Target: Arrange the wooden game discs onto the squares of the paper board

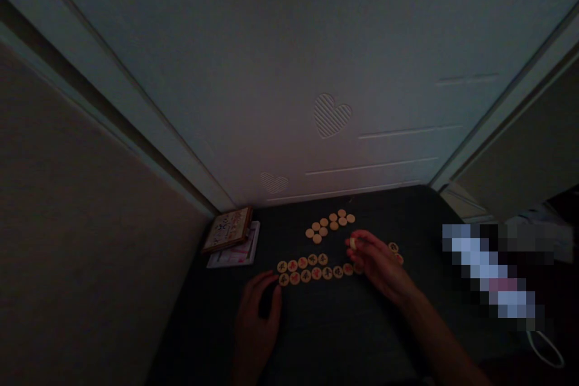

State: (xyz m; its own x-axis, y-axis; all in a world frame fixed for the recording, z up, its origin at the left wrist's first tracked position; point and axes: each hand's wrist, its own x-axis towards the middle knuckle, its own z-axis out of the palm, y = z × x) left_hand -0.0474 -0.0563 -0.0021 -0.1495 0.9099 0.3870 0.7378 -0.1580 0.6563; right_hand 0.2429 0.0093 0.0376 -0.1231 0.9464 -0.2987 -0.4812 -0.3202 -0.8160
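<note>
Round wooden Chinese chess pieces (306, 276) with red and black characters lie in two rows on the dark table. My right hand (377, 262) is raised over the right part of the rows, and a pale chess piece (353, 243) is pinched in its fingertips. It covers some of the row beneath. Resting at the left end of the rows, my left hand (260, 310) has thumb and fingers apart, its fingertips beside the end pieces. Whether they touch is unclear. Farther back, several blank-looking pieces (323, 231) sit in a loose cluster.
A wooden box (228, 229) with a decorated top leans on a flat pinkish-white case (235, 253) at the table's back left. Behind the table (325, 332) rises a pale wall panel (289, 72) with embossed hearts. A blurred-out light object (491, 274) with a white loop is at right.
</note>
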